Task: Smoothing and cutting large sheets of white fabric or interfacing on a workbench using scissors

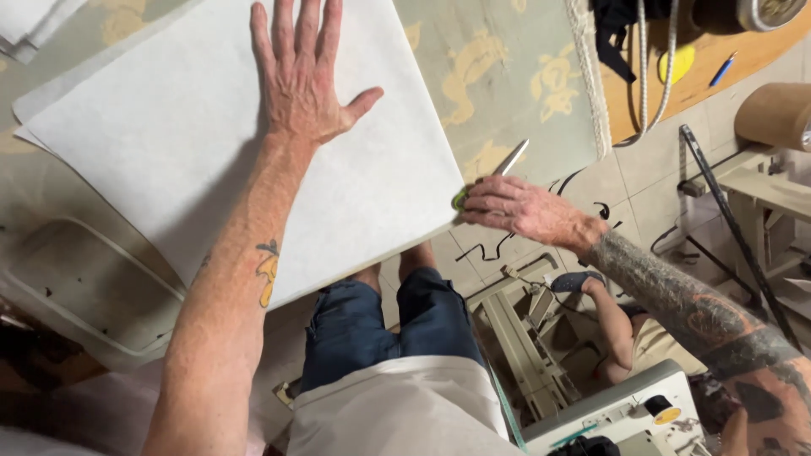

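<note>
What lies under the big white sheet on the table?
A pale green cloth with yellow figures shows beyond the white sheet, with more white layers at its left edge. The left hand presses flat on top. What lies beneath the sheet's middle is covered.

Sheet (pixel 253 143) lies on table (pixel 498 76); scissors (pixel 498 169) at its right edge

Under the left hand (pixel 300 80) lies a plain white fabric sheet (pixel 211 160). Past its fingertips the table covering (pixel 498 76) is pale green with yellow figures. The right hand (pixel 511 207) grips scissors (pixel 494 173) with silver blades and a green handle. Below the hands, dark blue shorts (pixel 384 325).
</note>
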